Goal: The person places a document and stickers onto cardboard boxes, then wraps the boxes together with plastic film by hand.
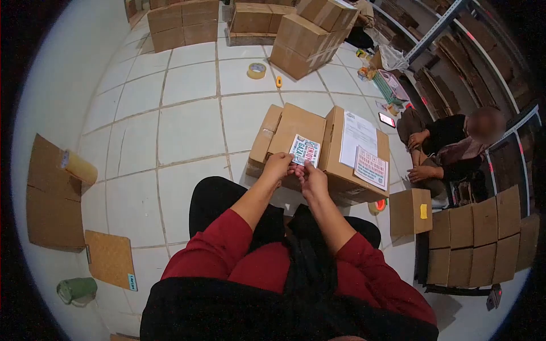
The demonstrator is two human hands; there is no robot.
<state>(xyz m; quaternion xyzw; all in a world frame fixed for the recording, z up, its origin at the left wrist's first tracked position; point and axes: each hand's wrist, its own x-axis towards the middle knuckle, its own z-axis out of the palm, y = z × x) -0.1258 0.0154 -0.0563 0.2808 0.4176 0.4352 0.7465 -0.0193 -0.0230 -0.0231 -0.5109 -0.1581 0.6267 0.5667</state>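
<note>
Between my two hands is a small square sticker (306, 150) with printed lettering, held over the near flap of a cardboard box. My left hand (278, 168) pinches its left edge. At its lower right edge, my right hand (313, 180) grips it with thumb and fingers. Below and around it stands the cardboard box (298, 123) with raised flaps. On the box's right part lie a white printed paper sheet (358, 138) and a card with red print (371, 167).
A tape roll (256, 71) and yellow cutter (278, 82) lie on the tiled floor beyond. Stacked cartons (310, 45) stand farther back. At right sits another person (449, 142) near a phone (387, 120) and small box (410, 212). A clipboard (111, 259) lies left.
</note>
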